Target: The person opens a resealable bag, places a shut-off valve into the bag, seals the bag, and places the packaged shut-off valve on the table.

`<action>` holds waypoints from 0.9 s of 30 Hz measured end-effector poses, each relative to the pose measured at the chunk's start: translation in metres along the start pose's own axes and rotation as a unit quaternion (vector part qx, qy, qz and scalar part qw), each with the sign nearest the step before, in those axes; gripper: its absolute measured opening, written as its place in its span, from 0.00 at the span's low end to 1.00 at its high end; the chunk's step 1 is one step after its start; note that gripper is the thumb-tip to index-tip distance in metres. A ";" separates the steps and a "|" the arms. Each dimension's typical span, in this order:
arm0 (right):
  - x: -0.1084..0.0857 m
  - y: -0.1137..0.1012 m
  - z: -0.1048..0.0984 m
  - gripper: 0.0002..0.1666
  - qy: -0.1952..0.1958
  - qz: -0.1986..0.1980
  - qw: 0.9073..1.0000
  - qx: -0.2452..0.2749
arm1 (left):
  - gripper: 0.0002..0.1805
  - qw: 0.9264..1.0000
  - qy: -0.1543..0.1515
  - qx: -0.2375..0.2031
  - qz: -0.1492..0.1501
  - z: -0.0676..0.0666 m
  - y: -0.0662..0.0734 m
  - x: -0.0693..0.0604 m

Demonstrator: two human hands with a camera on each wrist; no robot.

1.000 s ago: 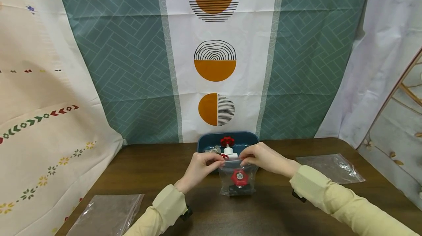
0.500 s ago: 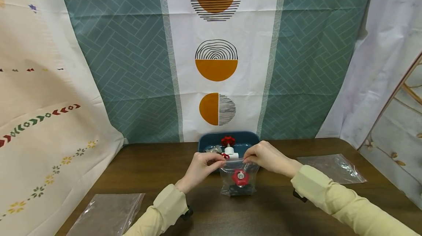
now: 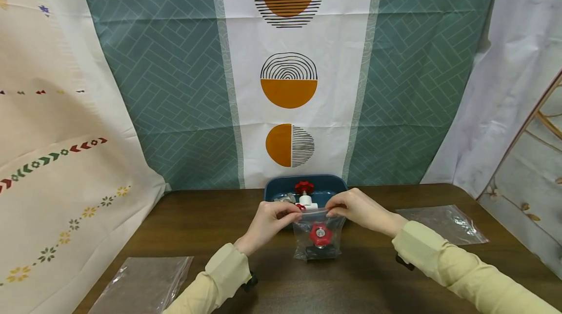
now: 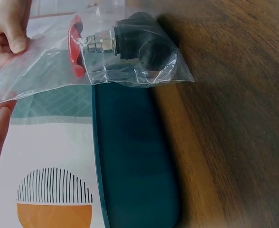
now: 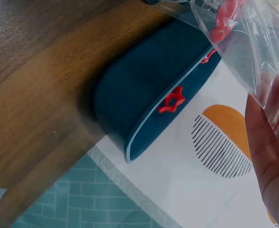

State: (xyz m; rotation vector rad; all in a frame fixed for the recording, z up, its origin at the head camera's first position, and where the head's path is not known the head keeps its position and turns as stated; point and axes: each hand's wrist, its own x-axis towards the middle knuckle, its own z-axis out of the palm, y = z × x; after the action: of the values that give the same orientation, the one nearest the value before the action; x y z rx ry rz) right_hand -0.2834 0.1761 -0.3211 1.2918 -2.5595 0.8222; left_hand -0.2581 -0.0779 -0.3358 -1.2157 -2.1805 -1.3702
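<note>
The left hand point(image 3: 269, 221) pinched the top edge of a clear bag point(image 3: 300, 243) near its left corner, thumb against fingers; the right hand point(image 3: 360, 209) pinched the same edge near its right corner. Inside the bag sat 1 black valve point(image 3: 319, 253), its red wheel point(image 3: 321, 234) uppermost. Just behind stood a blue bin point(image 3: 335, 186) holding a white valve point(image 3: 306, 201). On the table point(image 3: 210, 226), a flat bag point(image 3: 142, 282) lay to the left, a creased bag point(image 3: 443, 225) to the right.
</note>
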 end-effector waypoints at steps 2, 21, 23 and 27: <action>0.000 0.001 0.001 0.06 0.000 0.000 1.000 -0.004 | 0.06 1.000 0.002 0.001 0.000 0.002 -0.008 -0.001; -0.006 0.005 0.000 0.03 0.020 0.013 1.000 0.017 | 0.06 1.000 0.003 0.010 0.025 0.007 -0.030 -0.005; -0.006 0.005 0.000 0.02 0.019 0.006 1.000 0.022 | 0.06 1.000 0.005 0.012 0.026 0.005 -0.026 -0.004; -0.006 0.008 -0.001 0.03 0.013 -0.004 1.000 0.025 | 0.07 1.000 0.004 0.014 0.018 0.002 -0.011 -0.004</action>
State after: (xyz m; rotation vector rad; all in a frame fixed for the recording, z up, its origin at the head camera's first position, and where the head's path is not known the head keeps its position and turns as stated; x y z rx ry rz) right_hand -0.2856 0.1847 -0.3261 1.2974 -2.5272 0.9017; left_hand -0.2641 -0.0804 -0.3457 -1.2310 -2.1531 -1.3229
